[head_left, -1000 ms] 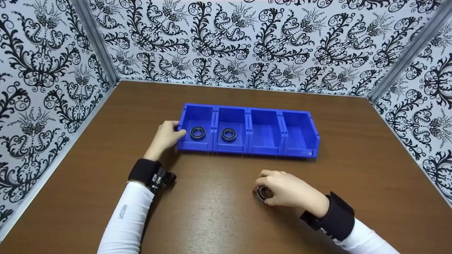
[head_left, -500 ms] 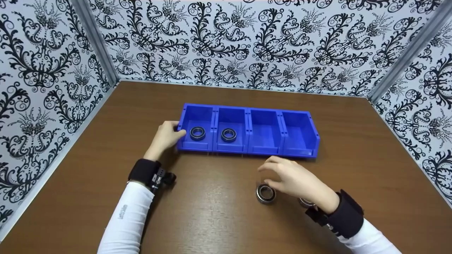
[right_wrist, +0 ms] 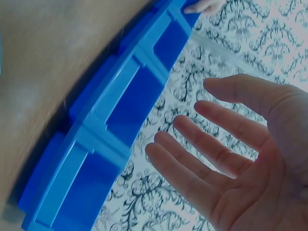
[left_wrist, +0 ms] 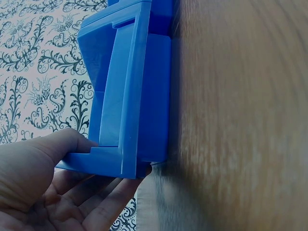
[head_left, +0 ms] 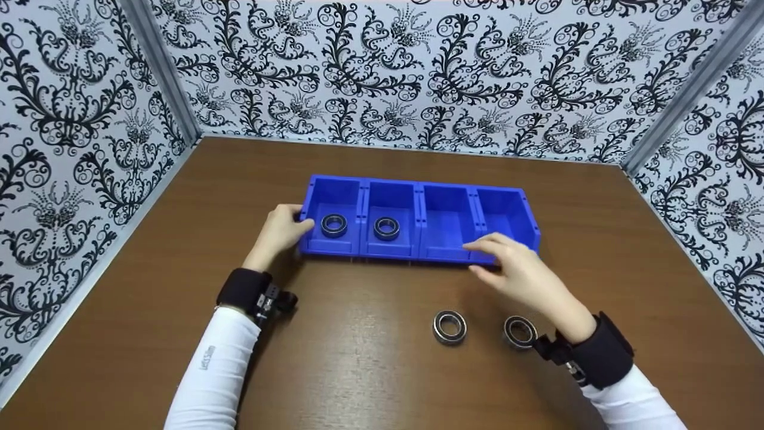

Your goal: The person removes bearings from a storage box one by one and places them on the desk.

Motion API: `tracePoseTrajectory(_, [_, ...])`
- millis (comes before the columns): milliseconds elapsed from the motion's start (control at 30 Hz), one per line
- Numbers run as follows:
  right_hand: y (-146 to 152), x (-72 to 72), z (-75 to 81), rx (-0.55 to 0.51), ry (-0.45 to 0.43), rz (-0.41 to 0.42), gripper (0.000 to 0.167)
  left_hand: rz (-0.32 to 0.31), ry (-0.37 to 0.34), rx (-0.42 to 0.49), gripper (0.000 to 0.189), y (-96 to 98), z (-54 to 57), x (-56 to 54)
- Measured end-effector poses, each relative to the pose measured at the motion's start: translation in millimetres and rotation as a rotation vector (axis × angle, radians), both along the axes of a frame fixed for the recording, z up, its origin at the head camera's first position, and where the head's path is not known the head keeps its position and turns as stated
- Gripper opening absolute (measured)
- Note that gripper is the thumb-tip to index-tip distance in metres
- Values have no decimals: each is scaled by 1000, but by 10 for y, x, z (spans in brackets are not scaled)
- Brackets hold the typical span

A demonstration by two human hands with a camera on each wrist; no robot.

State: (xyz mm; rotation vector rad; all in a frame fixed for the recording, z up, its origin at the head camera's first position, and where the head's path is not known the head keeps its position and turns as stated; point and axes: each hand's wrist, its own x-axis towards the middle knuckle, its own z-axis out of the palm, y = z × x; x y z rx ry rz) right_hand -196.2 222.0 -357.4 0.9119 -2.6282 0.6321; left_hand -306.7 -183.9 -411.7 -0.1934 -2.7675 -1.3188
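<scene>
Head view: left fingers (head_left: pixel 291 209) grip the blue bin (head_left: pixel 387 250) by its left end, right fingers (head_left: pixel 488 243) unclenched near its right.

Left hand (head_left: pixel 276 234) bare. Black wristband (head_left: pixel 243 289), black camera (head_left: pixel 286 303) inboard of it. White sleeve (head_left: pixel 209 397) elbow-side of wristband, grey lettering (head_left: pixel 207 358). Right hand (head_left: pixel 531 278): matching wristband (head_left: pixel 600 352), sleeve (head_left: pixel 635 403).

The head view is bright and clear, with a pale shine on the brown table (head_left: pixel 352 364). Wrist views look hazy, with shadows beside the blue bins (right_wrist: pixel 108 98).
</scene>
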Motion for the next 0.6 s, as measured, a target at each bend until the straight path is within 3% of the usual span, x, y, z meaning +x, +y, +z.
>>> tracePoseTrajectory(600, [428, -278, 73, -152, -57, -284, 41, -1, 22, -4, 37, 6, -1, -1])
